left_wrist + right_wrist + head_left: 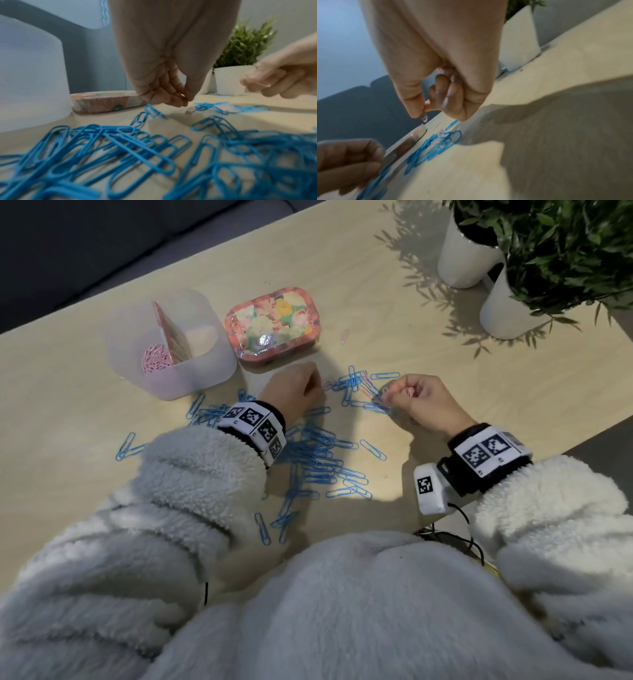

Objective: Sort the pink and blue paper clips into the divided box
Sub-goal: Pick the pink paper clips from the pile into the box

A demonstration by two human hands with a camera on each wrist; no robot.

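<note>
A translucent divided box (219,350) stands at the left, with pink clips (156,361) in its left compartment. Blue paper clips (315,453) lie spread over the table between my wrists, and a smaller mixed cluster (356,385) lies between my hands. My left hand (317,390) hovers low with fingers bunched against the thumb (186,100); nothing shows between them. A pink clip (327,386) lies just beyond its fingertips. My right hand (392,395) pinches a pink clip (423,117) between thumb and forefinger, just above the cluster.
A floral tin (274,325) sits right of the box. One pink clip (345,337) lies alone beyond it. Two potted plants in white pots (462,258) (507,306) stand at the far right. The table edge runs close by my right wrist.
</note>
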